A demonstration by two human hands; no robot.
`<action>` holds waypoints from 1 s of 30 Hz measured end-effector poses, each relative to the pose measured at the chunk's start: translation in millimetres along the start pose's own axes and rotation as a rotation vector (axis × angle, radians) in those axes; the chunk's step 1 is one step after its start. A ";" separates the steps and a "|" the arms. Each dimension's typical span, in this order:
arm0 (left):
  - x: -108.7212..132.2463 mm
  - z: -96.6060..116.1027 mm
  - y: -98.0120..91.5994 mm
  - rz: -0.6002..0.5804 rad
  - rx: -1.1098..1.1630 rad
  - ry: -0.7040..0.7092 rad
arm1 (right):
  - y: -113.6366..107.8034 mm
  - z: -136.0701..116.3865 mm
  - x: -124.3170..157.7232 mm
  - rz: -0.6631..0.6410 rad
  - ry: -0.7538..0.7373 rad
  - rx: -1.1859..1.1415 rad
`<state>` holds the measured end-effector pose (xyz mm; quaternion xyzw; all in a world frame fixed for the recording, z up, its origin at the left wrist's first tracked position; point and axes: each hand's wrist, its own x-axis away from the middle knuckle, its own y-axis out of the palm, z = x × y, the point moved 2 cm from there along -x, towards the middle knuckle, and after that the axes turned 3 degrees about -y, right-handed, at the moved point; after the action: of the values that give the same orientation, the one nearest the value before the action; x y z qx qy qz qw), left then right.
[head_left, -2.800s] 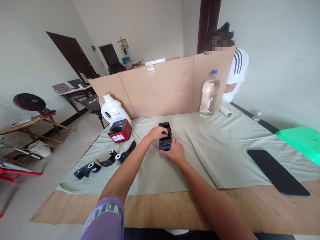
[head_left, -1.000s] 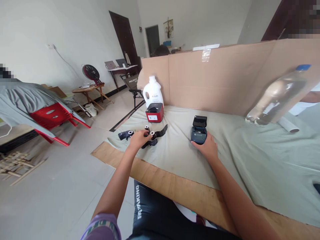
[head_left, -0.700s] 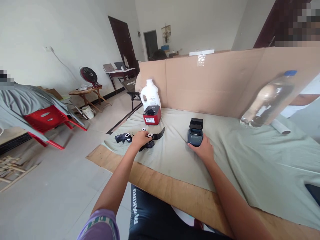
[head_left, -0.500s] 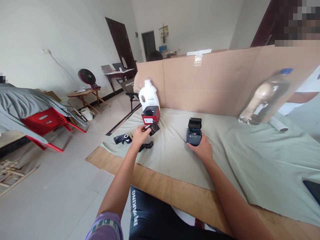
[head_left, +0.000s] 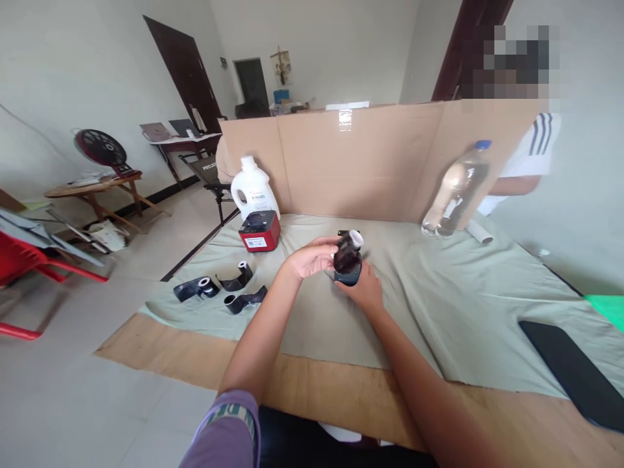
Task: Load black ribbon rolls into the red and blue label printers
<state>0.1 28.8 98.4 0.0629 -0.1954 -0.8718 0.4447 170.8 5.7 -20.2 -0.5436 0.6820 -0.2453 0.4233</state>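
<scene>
My left hand (head_left: pixel 312 257) is closed on a black-wrapped paper roll (head_left: pixel 347 252) with a white core end, held just over the small dark blue printer (head_left: pixel 349 275). That printer sits on the pale green cloth (head_left: pixel 439 286) with its lid up. My right hand (head_left: pixel 361 290) grips the printer's near side. Three more black-wrapped rolls (head_left: pixel 220 290) lie on the cloth to the left. A red and black printer (head_left: pixel 259 231) stands further back on the left.
A white jug (head_left: pixel 253 189) stands behind the red printer. A cardboard screen (head_left: pixel 370 159) crosses the back, with a water bottle (head_left: pixel 455 192) and a white tube (head_left: pixel 478 232) at its right. A black slab (head_left: pixel 571 373) lies front right. Another person's striped sleeve (head_left: pixel 533 147) shows behind the screen.
My left hand picked one black roll from the group at the left and carried it right to the blue printer. My right hand stayed on the printer. The view swung back right.
</scene>
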 end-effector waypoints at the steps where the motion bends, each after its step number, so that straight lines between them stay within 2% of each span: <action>1: -9.0 -3.9 1.1 -0.028 -0.058 -0.055 | -0.7 -0.4 0.2 0.001 -0.015 -0.007; 2: -18.6 -8.4 0.0 -0.028 -0.120 -0.098 | -1.6 -0.8 0.4 0.004 -0.025 -0.016; 4: -38.6 -18.7 -8.5 0.051 -0.250 -0.102 | -3.3 -1.2 0.8 0.010 -0.022 -0.031; 8: -72.9 -40.8 -34.8 0.253 -0.606 0.100 | -3.4 -1.3 1.2 -0.006 0.015 0.005; 11: -86.6 -53.3 -50.1 0.293 -0.813 0.229 | -0.5 -1.0 1.1 -0.005 0.024 0.036; 15: -90.6 -59.7 -60.0 0.343 -0.890 0.264 | 2.1 0.9 0.3 0.024 0.042 -0.012; 19: -87.0 -59.3 -59.3 0.356 -0.912 0.307 | -5.6 7.3 2.3 0.199 0.081 -0.332; 21: -84.4 -58.7 -56.5 0.345 -0.908 0.323 | -11.2 11.3 4.5 0.234 0.110 -0.513; 25: -80.1 -58.3 -45.7 0.284 -0.875 0.316 | -23.7 14.8 -0.3 0.225 0.086 -0.667; 28: -78.5 -58.5 -35.9 0.215 -0.859 0.312 | -32.4 16.4 -21.0 0.183 0.045 -0.661; 30: -78.7 -58.7 -32.9 0.224 -0.868 0.320 | -36.3 17.2 -41.2 0.104 -0.006 -0.623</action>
<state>38.9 92.5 26.5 -0.0168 0.2523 -0.7990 0.5456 206.8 36.5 12.5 -0.6123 0.7499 -0.0010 0.2507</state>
